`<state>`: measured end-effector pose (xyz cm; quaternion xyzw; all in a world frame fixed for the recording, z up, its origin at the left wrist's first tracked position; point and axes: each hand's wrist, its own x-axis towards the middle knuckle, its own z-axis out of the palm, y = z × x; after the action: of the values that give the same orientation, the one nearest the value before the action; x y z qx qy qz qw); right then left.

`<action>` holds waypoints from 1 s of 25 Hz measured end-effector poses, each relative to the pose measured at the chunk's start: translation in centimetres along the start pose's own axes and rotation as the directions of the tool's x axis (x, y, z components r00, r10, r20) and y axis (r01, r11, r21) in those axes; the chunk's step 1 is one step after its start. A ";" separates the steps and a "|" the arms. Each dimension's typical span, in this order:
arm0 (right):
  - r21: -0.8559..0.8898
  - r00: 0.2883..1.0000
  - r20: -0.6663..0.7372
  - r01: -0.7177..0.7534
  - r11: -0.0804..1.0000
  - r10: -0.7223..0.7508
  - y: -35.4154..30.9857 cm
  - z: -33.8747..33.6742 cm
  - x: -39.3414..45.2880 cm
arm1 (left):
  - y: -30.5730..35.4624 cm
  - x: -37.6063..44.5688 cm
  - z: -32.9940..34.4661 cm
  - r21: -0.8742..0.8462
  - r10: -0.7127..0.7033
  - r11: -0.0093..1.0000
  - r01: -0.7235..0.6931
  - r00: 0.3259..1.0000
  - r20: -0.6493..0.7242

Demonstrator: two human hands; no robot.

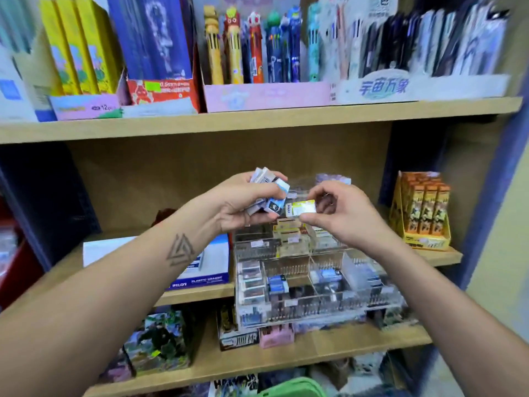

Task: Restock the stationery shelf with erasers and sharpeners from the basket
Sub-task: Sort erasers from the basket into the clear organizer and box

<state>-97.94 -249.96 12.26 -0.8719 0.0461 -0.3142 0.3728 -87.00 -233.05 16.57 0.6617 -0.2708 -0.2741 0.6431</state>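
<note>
A: Shelving? 
B: Light wood-look shelf boards [257,121], matching back panel [200,167], dark blue uprights [486,213] at both sides.
A: Walls, light?
B: A pale wall [503,253] showed at far right (edges blurred). Lighting was even, no hard shadows.

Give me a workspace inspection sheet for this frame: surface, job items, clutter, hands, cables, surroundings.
Surface: wooden middle shelf, carrying a clear acrylic organiser with partly filled compartments.
Job's things: bunch of erasers in the left hand; one yellow-labelled eraser in the right; green basket at the bottom edge.
Clutter: white and blue eraser box left of the organiser; orange display box to its right.
Hands: left hand grips the bunch; right hand pinches the single eraser above the organiser.
Cables: nothing seen.
Surroundings: upper shelf with pen displays; more boxed goods below.
</note>
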 end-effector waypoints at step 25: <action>-0.700 0.944 0.187 -0.065 0.711 0.271 7.0 0.3 6.8 | -5.9 7.1 0.4 -0.204 -0.030 0.978 0.044 0.997 0.069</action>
<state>-91.21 -256.94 10.81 -0.9743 0.1863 -0.1145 0.0543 -82.24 -238.28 10.54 0.5873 -0.2494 -0.3340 0.6938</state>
